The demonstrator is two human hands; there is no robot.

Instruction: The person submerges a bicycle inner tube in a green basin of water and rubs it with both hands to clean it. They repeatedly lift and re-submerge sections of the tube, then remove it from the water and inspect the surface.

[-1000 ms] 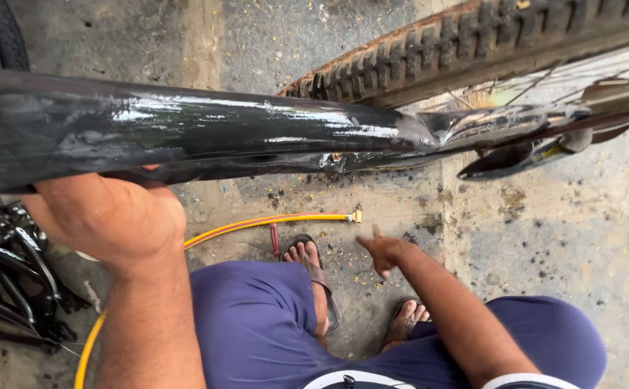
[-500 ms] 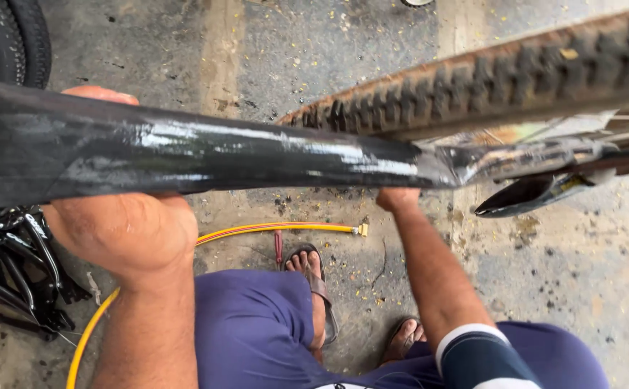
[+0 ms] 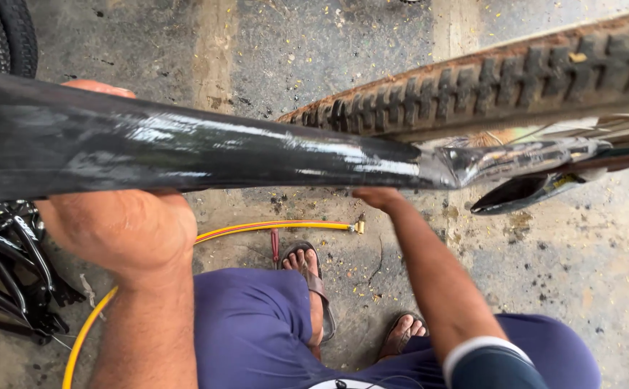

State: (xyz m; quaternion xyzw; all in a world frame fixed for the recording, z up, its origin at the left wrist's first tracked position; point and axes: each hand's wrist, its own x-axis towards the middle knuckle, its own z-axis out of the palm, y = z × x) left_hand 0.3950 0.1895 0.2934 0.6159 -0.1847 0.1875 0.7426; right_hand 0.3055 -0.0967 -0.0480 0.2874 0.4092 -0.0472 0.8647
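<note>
The black frame tube (image 3: pixel 206 148) ran across the view from the 9 o'clock edge toward 3 o'clock, glossy and wet-looking, tapering into a joint (image 3: pixel 466 162) just right of centre.

Left hand (image 3: pixel 116 227): positioned under the tube at about 8 o'clock, grip closed around the tube, with a fingertip showing above its upper edge.

Right hand (image 3: pixel 376 196): positioned at the tube's underside just left of the joint, near centre. The fingers were hidden behind the tube, so whether this grip was open or closed could not be determined.

The knobby tyre (image 3: pixel 494 83), worn and brown-edged, lay just behind the tube, rising from centre toward 2 o'clock. A second tyre (image 3: pixel 5 32) stood at 10 o'clock.

On the concrete floor (image 3: pixel 314 43) below, a yellow hose (image 3: pixel 271 227) with a brass end ran from 7 o'clock toward centre. A pile of black bicycle parts (image 3: pixel 5 266) lay at 8 o'clock. The person's sandalled foot (image 3: pixel 307 270) rested beside the hose, and blue shorts (image 3: pixel 250 324) filled the 6 o'clock area.
</note>
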